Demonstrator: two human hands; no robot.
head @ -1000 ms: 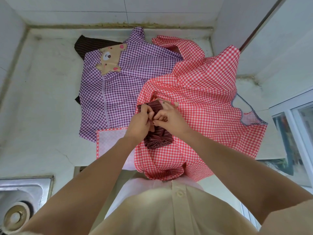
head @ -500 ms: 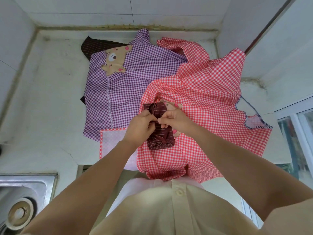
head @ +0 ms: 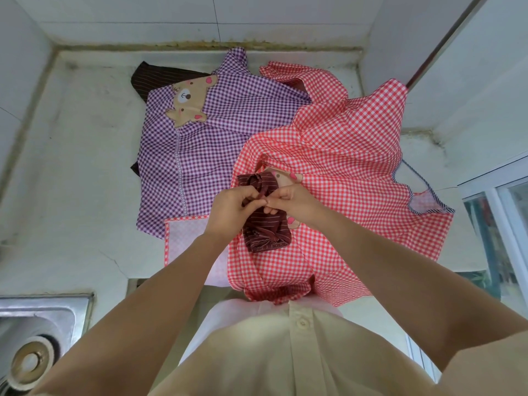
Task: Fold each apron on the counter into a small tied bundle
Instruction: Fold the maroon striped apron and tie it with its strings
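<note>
We are working on the maroon striped bundle (head: 267, 231), which is lying directly under both hands on top of the red checked apron (head: 343, 167). Our left hand (head: 231, 208) is curling its fingers round the bundle's tie strap (head: 261, 183), and our right hand (head: 291, 202) is pinching the same strap, the fingertips of both hands meeting over the bundle. The red checked apron is spreading out beneath and to the right of our right hand. The purple checked apron (head: 214, 144) is lying flat beyond and left of our left hand, covering a dark striped apron (head: 154, 80). The sink (head: 37, 332) is sitting well to the near left of our left forearm.
</note>
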